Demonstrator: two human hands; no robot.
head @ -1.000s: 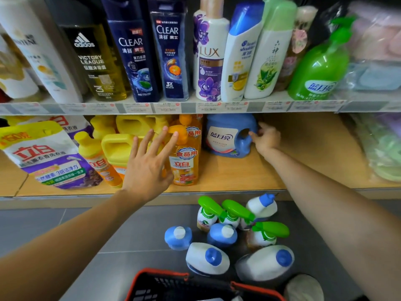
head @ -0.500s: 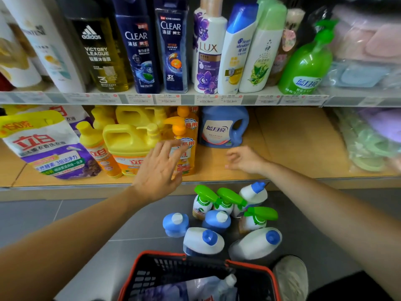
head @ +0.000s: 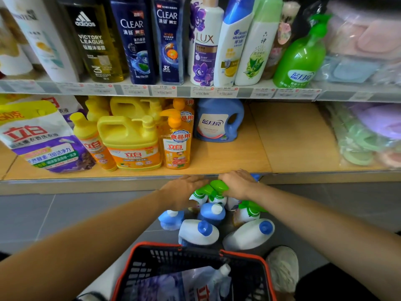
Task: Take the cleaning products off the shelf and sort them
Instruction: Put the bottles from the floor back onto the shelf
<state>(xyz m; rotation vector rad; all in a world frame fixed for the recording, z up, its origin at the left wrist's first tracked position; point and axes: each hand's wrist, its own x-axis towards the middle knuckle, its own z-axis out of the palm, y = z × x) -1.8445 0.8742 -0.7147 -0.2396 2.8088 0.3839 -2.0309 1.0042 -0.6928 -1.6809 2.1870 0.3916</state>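
Just beyond the red-rimmed basket [head: 243,254], a cluster of cleaning bottles sits on the grey floor; blue-capped white bottles [head: 198,232] lie nearest the basket. At the cluster's far side the two hands are close together. The right hand [head: 236,183] is curled over the head of a green-trigger spray bottle [head: 219,186]; the left hand [head: 184,190] lies against the sprayer beside it, its grip hidden, so I cannot tell whether it holds. Farther from the basket, on the wooden shelf [head: 293,137], stand a blue detergent jug [head: 217,120] and a yellow jug [head: 130,142].
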